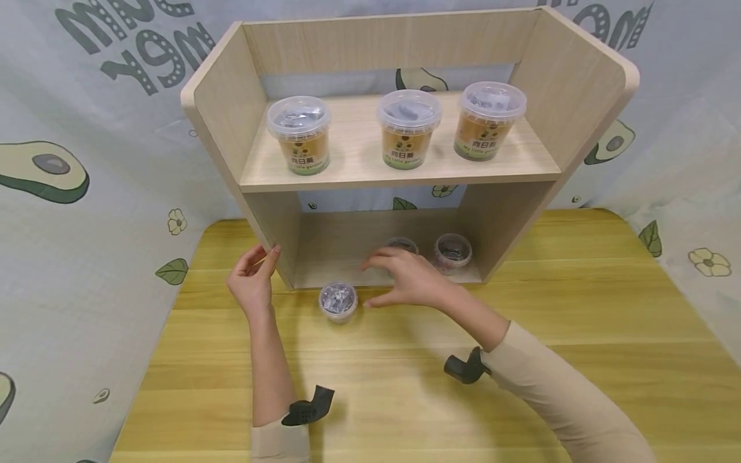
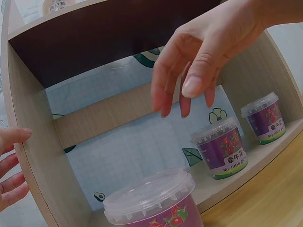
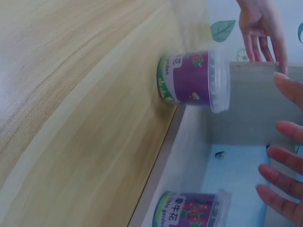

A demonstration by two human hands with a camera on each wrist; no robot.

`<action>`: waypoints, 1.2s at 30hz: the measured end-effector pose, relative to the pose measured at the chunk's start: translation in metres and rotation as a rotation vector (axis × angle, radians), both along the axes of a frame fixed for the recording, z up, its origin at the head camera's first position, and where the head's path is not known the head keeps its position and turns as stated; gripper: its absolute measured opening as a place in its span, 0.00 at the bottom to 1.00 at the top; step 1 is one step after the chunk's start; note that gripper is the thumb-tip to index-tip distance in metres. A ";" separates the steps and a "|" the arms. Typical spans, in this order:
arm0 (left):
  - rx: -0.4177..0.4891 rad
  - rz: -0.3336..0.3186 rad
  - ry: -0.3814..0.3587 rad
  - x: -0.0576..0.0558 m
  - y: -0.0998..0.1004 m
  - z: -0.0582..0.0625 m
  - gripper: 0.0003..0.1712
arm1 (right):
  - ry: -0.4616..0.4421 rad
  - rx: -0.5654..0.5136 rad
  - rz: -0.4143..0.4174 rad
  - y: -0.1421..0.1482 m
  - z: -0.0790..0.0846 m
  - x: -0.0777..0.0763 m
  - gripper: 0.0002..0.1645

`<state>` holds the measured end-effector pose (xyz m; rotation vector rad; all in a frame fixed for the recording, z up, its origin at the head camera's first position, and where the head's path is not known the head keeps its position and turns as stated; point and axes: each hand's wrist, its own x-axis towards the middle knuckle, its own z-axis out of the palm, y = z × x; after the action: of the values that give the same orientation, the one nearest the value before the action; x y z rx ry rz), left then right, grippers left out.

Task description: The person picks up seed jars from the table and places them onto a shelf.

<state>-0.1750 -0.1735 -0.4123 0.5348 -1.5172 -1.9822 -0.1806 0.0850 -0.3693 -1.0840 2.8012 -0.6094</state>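
Note:
My left hand (image 1: 253,281) touches the front edge of the shelf unit's left side panel (image 2: 23,165), with its thumb at the edge and the other fingers outside. Spread and holding nothing, my right hand (image 1: 413,278) hovers before the lower shelf, right of a purple lidded tub (image 1: 338,302). That tub stands on the table just in front of the unit. On the lower shelf are two more purple tubs: one (image 2: 222,149) is partly hidden behind my right hand in the head view, the other (image 1: 453,253) stands near the right panel.
Three orange-and-green lidded tubs, left (image 1: 305,151), middle (image 1: 406,146) and right (image 1: 483,135), stand along the upper shelf (image 1: 353,164). The wooden unit rests on a wood-grain table (image 1: 370,399) against a printed cloth (image 1: 116,186).

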 end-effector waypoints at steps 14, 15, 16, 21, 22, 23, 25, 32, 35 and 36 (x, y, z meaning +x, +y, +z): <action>-0.011 0.003 0.007 0.000 0.000 -0.002 0.13 | -0.028 0.004 0.046 -0.021 -0.001 0.001 0.39; -0.012 0.003 0.005 0.000 0.000 -0.002 0.13 | -0.025 0.002 0.050 -0.023 -0.001 0.002 0.39; -0.011 0.003 0.005 0.000 0.000 -0.002 0.13 | -0.019 0.002 0.054 -0.024 -0.001 0.002 0.38; -0.009 0.002 0.007 0.000 -0.001 -0.002 0.13 | 0.012 0.005 0.067 -0.030 -0.002 0.003 0.38; -0.010 0.002 0.007 0.000 -0.001 -0.001 0.14 | 0.014 0.006 0.068 -0.030 -0.002 0.003 0.38; -0.011 0.001 0.006 0.000 -0.001 -0.001 0.14 | 0.014 0.005 0.070 -0.031 -0.003 0.003 0.38; -0.012 0.002 0.004 0.000 -0.001 -0.001 0.14 | 0.016 0.004 0.073 -0.032 -0.003 0.003 0.37; -0.021 0.003 0.008 -0.001 0.000 -0.001 0.14 | 0.018 -0.007 0.081 -0.033 -0.005 0.005 0.36; -0.020 0.003 0.013 -0.001 0.000 -0.002 0.14 | 0.023 -0.015 0.088 -0.035 -0.006 0.005 0.36; -0.019 0.003 0.014 -0.001 0.000 -0.002 0.14 | 0.025 -0.013 0.088 -0.036 -0.007 0.006 0.37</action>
<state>-0.1758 -0.1739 -0.4141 0.5138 -1.5247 -1.9630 -0.1750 0.0492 -0.3760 -1.2180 2.7561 -0.6100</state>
